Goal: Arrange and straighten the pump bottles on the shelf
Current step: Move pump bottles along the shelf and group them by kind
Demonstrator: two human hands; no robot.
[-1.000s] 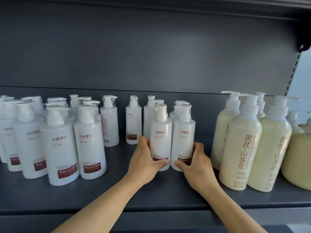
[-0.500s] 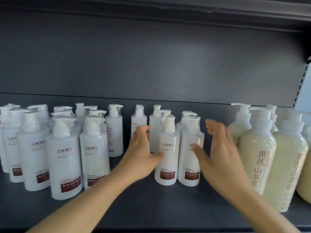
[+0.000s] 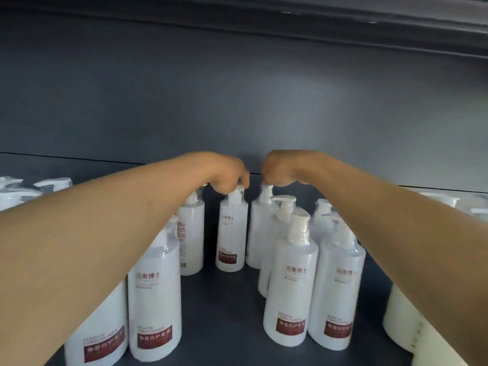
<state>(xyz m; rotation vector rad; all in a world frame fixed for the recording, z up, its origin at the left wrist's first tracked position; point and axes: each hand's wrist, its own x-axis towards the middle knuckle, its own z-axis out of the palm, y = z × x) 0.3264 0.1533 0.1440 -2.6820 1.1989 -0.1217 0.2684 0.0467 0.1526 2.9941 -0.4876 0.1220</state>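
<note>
From the head camera, both arms reach deep to the back of the dark grey shelf (image 3: 221, 307).

The left hand (image 3: 227, 175) sits on top of a white pump bottle (image 3: 231, 233) at the back. Its fingers (image 3: 244, 180) curl down round the pump head and grip it. This bottle stands straight, with a dark red label low on its front.

The right hand (image 3: 277, 167) is just beside the left one. Its fingers curl round the pump of the next back bottle (image 3: 256, 233), which stands just to the right of the first.

Two more white bottles stand close to the camera on the right, the front middle bottle (image 3: 290, 291) and its neighbour (image 3: 336, 294). They touch side by side, and both have red labels. On the left stands a near left bottle (image 3: 155, 307), with another side-turned bottle (image 3: 191, 239) behind it.

All the bottles are white and not see-through, so what is inside cannot be seen.

The left arm hides most of the bottles on the far left. Only some wrapped pump tops (image 3: 15, 188) peek out there. The right arm covers much of a cream bottle (image 3: 401, 328) at the right edge. The fingertips of both hands are partly hidden behind the knuckles.
</note>
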